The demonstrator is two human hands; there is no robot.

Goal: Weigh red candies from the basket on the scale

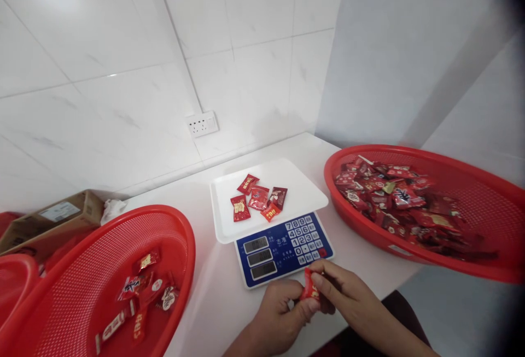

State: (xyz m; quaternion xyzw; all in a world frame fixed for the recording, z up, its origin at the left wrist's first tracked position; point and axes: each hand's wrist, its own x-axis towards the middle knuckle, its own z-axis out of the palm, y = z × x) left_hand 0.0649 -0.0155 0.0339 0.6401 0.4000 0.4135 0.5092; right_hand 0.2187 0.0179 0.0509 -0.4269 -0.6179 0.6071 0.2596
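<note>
Between both hands is a small red wrapped candy [310, 290] with gold print, held just in front of the scale. My left hand [283, 313] pinches its lower end, thumb on top. With thumb and fingertips, my right hand [342, 291] grips its upper right side. Just beyond the hands stands a blue digital scale [279, 256] with a keypad and three small displays. Several red and dark red candy packets [259, 197] lie loosely on the scale's white tray [229, 182].
At the right, a large red basket [334, 182] holds a heap of wrapped candies [406, 198]. Another red basket [186, 226] at the left has several candies [143, 291] inside. A cardboard box [77, 209] sits behind it. The white table [205, 291] meets a tiled wall with a socket [202, 124].
</note>
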